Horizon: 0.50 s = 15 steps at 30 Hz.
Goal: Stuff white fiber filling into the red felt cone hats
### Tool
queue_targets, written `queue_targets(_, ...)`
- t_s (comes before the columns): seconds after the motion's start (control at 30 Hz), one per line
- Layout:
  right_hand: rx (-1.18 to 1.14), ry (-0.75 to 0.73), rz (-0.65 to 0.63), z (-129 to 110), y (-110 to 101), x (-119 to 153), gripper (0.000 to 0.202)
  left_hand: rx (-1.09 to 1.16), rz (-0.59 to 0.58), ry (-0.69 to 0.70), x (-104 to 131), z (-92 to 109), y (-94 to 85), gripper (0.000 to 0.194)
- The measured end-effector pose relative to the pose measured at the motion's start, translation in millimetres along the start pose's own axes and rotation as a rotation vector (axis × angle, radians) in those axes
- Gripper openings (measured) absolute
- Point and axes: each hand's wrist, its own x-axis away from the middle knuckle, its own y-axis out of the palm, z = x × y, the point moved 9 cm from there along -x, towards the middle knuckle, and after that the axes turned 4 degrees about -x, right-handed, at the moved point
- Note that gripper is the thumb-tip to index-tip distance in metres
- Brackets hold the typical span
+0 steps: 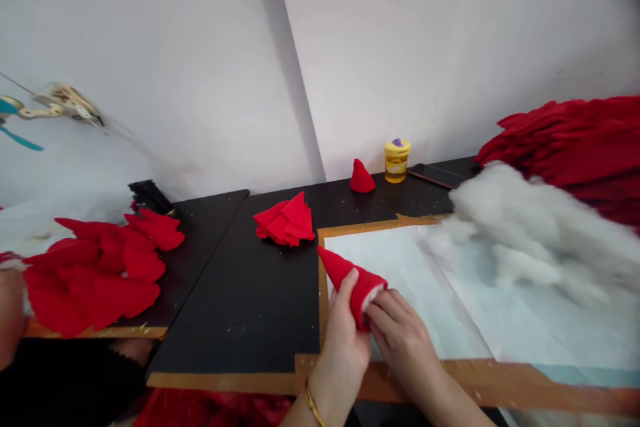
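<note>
Presently the left hand (pixel 345 320) is gripping one red felt cone (pixel 353 278), the right hand (pixel 400 333) pinching white stuffing at its open end. Beyond them: one finished cone (pixel 362 177), one yellow tub (pixel 397 161), one small cone pile (pixel 286 220); rightward, one heap of stuffing (pixel 530 233).

Red felt pile (pixel 575 140) cut by right edge; stuffing (pixel 540 233) blurred; co-worker's hand (pixel 10 307) cut left.

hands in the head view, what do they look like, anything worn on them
Both are bare, with no gloves and no sleeves in view up the forearms. The left hand has a thin gold bangle around its wrist. The right hand shows no rings, watch or bracelet that I can make out.
</note>
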Motion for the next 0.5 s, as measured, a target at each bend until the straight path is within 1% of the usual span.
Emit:
queue_targets(0.07,-0.021,-0.021,-0.04,-3,4,0,0.027,-0.01,0.015,0.021,-1,1,-3.1,0.033)
queue_targets(0.13,-0.101,-0.008,-0.104,-2,6,5,0.029,-0.032,0.023,0.046,-4,4,-8.3,0.041)
queue_targets(0.2,-0.212,0.052,-0.178,3,5,13,0.035,-0.06,0.031,0.071,-9,8,-14.9,0.047)
queue_targets(0.23,-0.266,0.107,-0.2,8,3,17,0.035,-0.071,0.036,0.086,-11,9,-18.2,0.049)
queue_targets(0.3,-0.359,0.297,-0.184,27,-2,24,0.026,-0.07,0.051,0.124,-13,13,-23.9,0.05)
queue_targets(0.37,-0.468,0.545,-0.124,48,-2,31,0.016,-0.079,0.058,0.169,-12,15,-25.6,0.051)
queue_targets(0.43,-0.619,0.732,-0.067,59,8,36,0.021,-0.146,0.021,0.224,-7,16,-19.7,0.052)
queue_targets(0.5,-0.775,0.842,-0.023,61,22,37,0.032,-0.271,-0.034,0.293,0,17,-9.7,0.055)
